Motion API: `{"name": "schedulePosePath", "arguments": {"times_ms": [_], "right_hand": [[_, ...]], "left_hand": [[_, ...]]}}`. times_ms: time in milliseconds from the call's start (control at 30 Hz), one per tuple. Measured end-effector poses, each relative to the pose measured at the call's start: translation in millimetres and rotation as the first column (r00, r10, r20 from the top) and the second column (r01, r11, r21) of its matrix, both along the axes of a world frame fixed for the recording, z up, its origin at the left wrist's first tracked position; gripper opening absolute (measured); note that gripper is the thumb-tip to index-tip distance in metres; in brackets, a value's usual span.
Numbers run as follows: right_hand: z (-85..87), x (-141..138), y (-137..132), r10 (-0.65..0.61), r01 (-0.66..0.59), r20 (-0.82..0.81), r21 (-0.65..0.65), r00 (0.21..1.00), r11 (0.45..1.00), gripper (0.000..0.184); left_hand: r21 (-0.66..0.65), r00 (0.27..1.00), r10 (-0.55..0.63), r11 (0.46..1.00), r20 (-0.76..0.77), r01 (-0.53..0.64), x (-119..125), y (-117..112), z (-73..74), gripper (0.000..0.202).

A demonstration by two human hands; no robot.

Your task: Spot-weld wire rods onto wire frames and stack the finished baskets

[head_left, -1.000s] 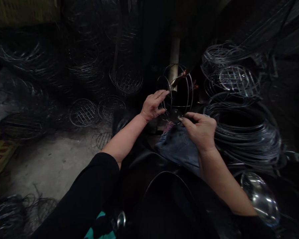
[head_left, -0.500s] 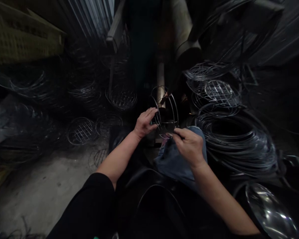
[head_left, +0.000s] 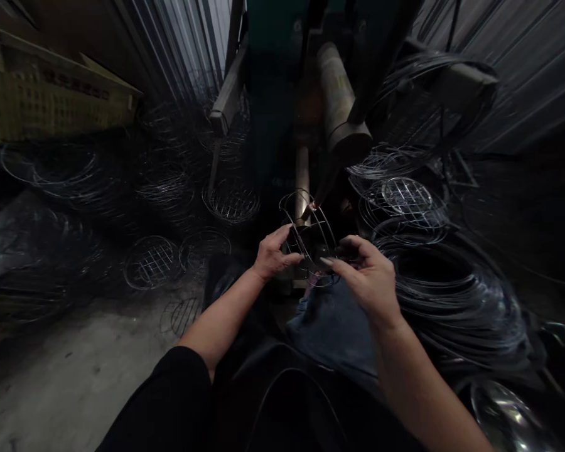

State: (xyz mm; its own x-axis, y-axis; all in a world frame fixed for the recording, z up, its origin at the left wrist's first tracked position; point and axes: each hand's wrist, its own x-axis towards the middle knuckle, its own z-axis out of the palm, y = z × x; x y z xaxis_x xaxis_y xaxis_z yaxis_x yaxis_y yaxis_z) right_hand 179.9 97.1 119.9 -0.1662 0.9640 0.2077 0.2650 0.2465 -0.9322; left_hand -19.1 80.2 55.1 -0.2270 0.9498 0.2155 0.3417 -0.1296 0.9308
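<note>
A round wire frame (head_left: pixel 328 225) of thin metal rings and cross wires hangs around the lower rod (head_left: pixel 302 172) of a machine, by its copper-coloured tip (head_left: pixel 313 206). My left hand (head_left: pixel 274 254) grips the frame's left side, fingertips on the ring and thumb lower down. At the frame's right side is my right hand (head_left: pixel 371 271), its thumb and fingers apart and nothing visibly held between them. Dimness hides the exact contact at the wires. Above the rod, a thick cylindrical arm (head_left: pixel 336 94) slants down.
Stacked wire grids (head_left: pixel 230 201) and a loose round grid (head_left: pixel 151 262) lie to the left. On the right are a large wire coil (head_left: pixel 466 295), a grid on wire rings (head_left: pixel 407 194) and a shiny metal bowl-like piece (head_left: pixel 508 408). A yellow crate (head_left: pixel 61 94) stands upper left.
My right hand has loosened its pinch at the frame's lower right, and its fingers have spread. The wire frame has tilted slightly. My left hand stays at the left side.
</note>
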Motion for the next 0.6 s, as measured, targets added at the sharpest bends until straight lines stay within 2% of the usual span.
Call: {"name": "schedulePosePath", "arguments": {"times_ms": [67,167,300,467,600], "right_hand": [[3.7,-5.5,12.8,0.078,-0.098,-0.121,-0.170,0.990,0.981,0.036],[8.0,-13.3,28.2,0.072,-0.133,-0.213,-0.286,0.974,0.949,0.036],[8.8,-18.3,36.9,0.038,-0.112,-0.242,-0.299,0.970,0.948,0.038],[9.4,-20.6,36.0,0.015,-0.110,-0.283,-0.325,0.959,0.939,0.039],[14.4,-21.7,32.4,0.015,-0.119,-0.294,-0.339,0.956,0.933,0.038]], "left_hand": [[0.016,1.000,-0.003,1.000,0.009,0.003,-0.3,3.9,-0.5,0.063],[0.032,1.000,-0.022,0.999,0.023,0.021,-2.0,10.0,-0.9,0.064],[0.028,0.999,-0.021,0.999,0.036,0.020,-4.2,16.7,-4.7,0.065],[0.112,0.998,-0.008,0.994,-0.070,0.016,-6.7,21.7,-16.1,0.070],[0.140,0.995,-0.051,0.988,-0.087,0.063,-7.7,19.6,-18.2,0.069]]}}
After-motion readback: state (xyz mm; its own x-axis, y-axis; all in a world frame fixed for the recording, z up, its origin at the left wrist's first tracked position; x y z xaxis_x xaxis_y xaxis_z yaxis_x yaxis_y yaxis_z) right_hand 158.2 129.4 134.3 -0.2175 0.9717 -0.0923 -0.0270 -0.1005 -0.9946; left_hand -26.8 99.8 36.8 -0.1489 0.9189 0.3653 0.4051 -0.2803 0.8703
